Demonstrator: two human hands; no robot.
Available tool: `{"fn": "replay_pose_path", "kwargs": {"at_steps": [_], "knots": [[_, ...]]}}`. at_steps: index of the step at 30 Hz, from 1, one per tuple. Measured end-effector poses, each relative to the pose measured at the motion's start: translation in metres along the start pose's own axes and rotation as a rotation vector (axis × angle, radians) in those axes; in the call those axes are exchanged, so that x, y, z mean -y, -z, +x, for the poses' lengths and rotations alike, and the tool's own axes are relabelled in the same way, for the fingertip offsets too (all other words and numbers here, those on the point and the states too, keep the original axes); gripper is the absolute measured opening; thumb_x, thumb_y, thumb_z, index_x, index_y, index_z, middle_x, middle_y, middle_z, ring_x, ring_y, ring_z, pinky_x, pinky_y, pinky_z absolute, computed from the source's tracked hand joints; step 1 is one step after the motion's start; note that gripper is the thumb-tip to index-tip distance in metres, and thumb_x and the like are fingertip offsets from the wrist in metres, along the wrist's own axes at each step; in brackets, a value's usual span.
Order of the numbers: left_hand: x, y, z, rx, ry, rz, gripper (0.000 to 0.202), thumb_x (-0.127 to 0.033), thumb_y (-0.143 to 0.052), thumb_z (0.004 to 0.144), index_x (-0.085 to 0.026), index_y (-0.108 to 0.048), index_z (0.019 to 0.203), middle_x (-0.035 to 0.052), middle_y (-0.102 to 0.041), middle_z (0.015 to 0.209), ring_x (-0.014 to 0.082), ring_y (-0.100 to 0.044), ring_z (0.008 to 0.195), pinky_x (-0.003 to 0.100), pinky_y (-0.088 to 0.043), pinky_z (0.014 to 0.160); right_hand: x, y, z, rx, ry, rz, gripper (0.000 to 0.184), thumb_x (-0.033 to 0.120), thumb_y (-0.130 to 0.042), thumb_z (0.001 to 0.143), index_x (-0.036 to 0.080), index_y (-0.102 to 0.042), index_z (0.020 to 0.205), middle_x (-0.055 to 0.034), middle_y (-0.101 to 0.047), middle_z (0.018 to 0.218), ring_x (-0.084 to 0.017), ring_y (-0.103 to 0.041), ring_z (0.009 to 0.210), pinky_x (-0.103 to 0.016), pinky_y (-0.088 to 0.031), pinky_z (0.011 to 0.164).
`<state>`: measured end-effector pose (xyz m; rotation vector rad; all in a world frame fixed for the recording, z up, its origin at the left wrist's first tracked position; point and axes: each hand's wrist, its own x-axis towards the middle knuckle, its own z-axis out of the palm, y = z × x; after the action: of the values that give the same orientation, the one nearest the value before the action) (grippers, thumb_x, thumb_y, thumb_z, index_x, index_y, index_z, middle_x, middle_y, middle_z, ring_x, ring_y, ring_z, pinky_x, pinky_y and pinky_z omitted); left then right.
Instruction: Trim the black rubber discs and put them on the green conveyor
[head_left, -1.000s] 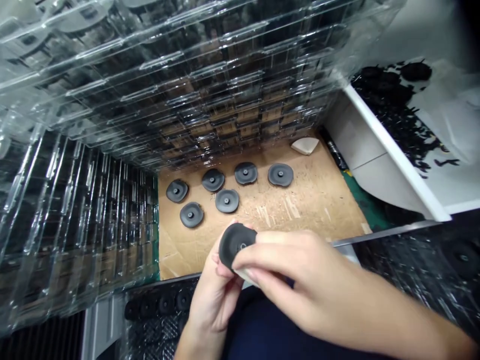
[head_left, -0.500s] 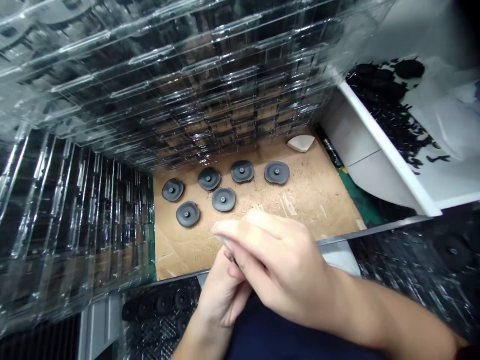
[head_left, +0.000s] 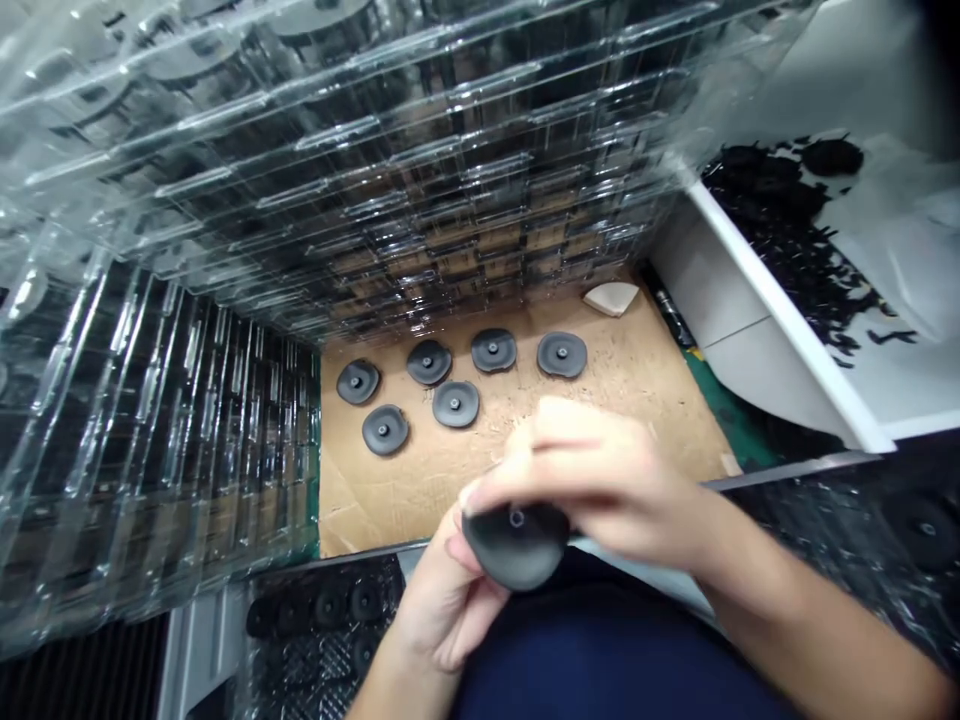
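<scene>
Clear plastic trays [head_left: 420, 130] rise in a tall stack behind the work area, and a second stack [head_left: 187, 400] walls off its left side, so the cardboard [head_left: 615, 400] is hemmed in on two sides. Along its right runs the white side of a bin [head_left: 787, 318], with a heap of small black parts [head_left: 780, 215] lying beyond that rim.

The held disc [head_left: 519, 560], dark grey with a small ring near its middle, is up off the cardboard, in front of its near edge. The left hand [head_left: 454, 595] grasps it by its left side. The right hand [head_left: 600, 475], blurred, curls over its upper edge with fingertips at the upper left corner; whether it grips or only presses cannot be told. That hand hides part of the disc and some of the cardboard behind.

Six loose discs [head_left: 562, 355] lie apart from one another on the cardboard: four in an uneven back row, two nearer. A pale wedge [head_left: 612, 298] sits in the far right corner, near a black tube [head_left: 671, 312] beside the bin. Green mat [head_left: 712, 400] shows past the cardboard's right edge. Below the near edge, at lower left, another tray [head_left: 334, 655] holds dark discs.
</scene>
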<state>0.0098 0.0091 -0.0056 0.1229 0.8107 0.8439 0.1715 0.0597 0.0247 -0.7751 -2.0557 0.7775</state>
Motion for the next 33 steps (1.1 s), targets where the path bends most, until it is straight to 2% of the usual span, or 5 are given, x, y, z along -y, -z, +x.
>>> {"fn": "replay_pose_path", "kwargs": {"at_steps": [7, 12, 19, 27, 33], "knots": [[-0.004, 0.008, -0.008, 0.195, 0.057, -0.155, 0.047, -0.039, -0.076, 0.060, -0.026, -0.068, 0.104, 0.0034, -0.070, 0.109, 0.0254, -0.066, 0.100, 0.030, -0.053, 0.085, -0.057, -0.029, -0.049, -0.033, -0.467, -0.035, 0.021, 0.017, -0.052, 0.087, 0.023, -0.070, 0.097, -0.0038, -0.067, 0.091, -0.016, -0.062, 0.084, -0.031, -0.052, 0.076], [-0.002, 0.012, -0.008, 0.276, 0.047, -0.226, 0.048, -0.047, -0.067, 0.068, -0.023, -0.066, 0.109, 0.0045, -0.070, 0.108, 0.0259, -0.066, 0.101, 0.031, -0.055, 0.086, -0.069, -0.059, -0.082, -0.175, -0.504, -0.112, 0.026, 0.017, -0.045, 0.089, 0.017, -0.066, 0.104, -0.0139, -0.055, 0.116, -0.024, -0.056, 0.106, -0.041, -0.050, 0.083], [0.001, 0.016, -0.014, 0.378, -0.014, -0.173, 0.051, -0.057, -0.046, 0.081, -0.027, -0.057, 0.121, 0.0016, -0.069, 0.112, 0.0219, -0.067, 0.097, 0.028, -0.056, 0.082, -0.049, -0.053, -0.086, -0.231, -0.457, -0.138, 0.025, 0.014, -0.044, 0.089, 0.024, -0.066, 0.094, -0.0032, -0.065, 0.094, -0.018, -0.061, 0.091, -0.033, -0.047, 0.080], [0.014, 0.034, -0.008, 0.044, -1.065, 1.155, 0.107, -0.014, -0.071, 0.071, -0.030, 0.005, 0.144, 0.0111, -0.055, 0.121, 0.0214, -0.053, 0.115, 0.042, -0.043, 0.101, -0.037, -0.059, -0.094, -0.233, -0.440, -0.213, 0.027, 0.014, -0.047, 0.088, 0.023, -0.058, 0.112, -0.0035, -0.066, 0.092, -0.018, -0.059, 0.084, -0.033, -0.045, 0.076], [0.014, 0.037, -0.019, 0.018, -1.225, 1.304, 0.108, -0.015, -0.072, 0.071, -0.020, 0.007, 0.144, 0.0150, -0.056, 0.118, 0.0202, -0.055, 0.112, 0.038, -0.045, 0.098, -0.012, -0.061, -0.091, -0.194, -0.386, -0.202, 0.037, 0.013, -0.046, 0.090, 0.023, -0.047, 0.125, -0.0026, -0.063, 0.092, -0.014, -0.057, 0.075, -0.026, -0.048, 0.072]]}}
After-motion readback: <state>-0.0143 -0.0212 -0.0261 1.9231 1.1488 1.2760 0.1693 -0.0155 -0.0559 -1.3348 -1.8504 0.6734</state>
